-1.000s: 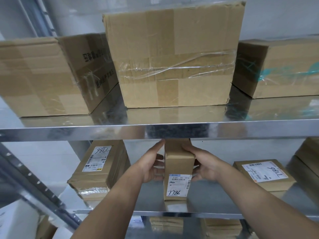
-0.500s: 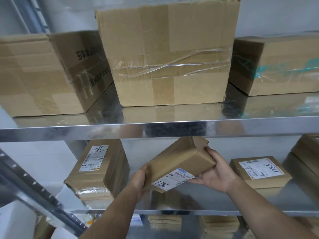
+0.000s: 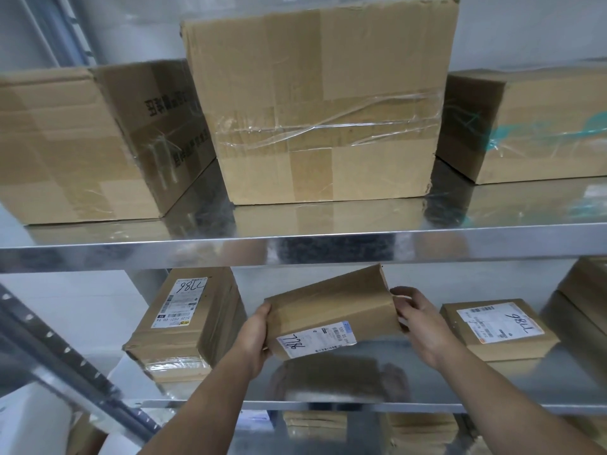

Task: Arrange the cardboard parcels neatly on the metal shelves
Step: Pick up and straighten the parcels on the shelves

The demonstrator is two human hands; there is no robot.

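A small cardboard parcel (image 3: 331,311) with a white label marked 7786 hangs tilted above the middle metal shelf (image 3: 361,385), its long side almost level. My left hand (image 3: 254,339) grips its lower left end. At its right end, my right hand (image 3: 418,321) holds it with curled fingers. Left of it on the same shelf lies a labelled parcel (image 3: 187,320), and another flat labelled parcel (image 3: 499,328) sits to the right.
The upper shelf (image 3: 295,247) carries three big boxes: a left one (image 3: 82,142), a taped middle one (image 3: 315,100) and a right one (image 3: 532,126). More parcels lie at the far right (image 3: 581,300) and on the shelf below (image 3: 315,425). A slanted steel brace (image 3: 59,362) crosses the lower left.
The small parcel stood upright on the middle shelf; both hands lifted it and turned it onto its long side, tilting it clockwise toward level.
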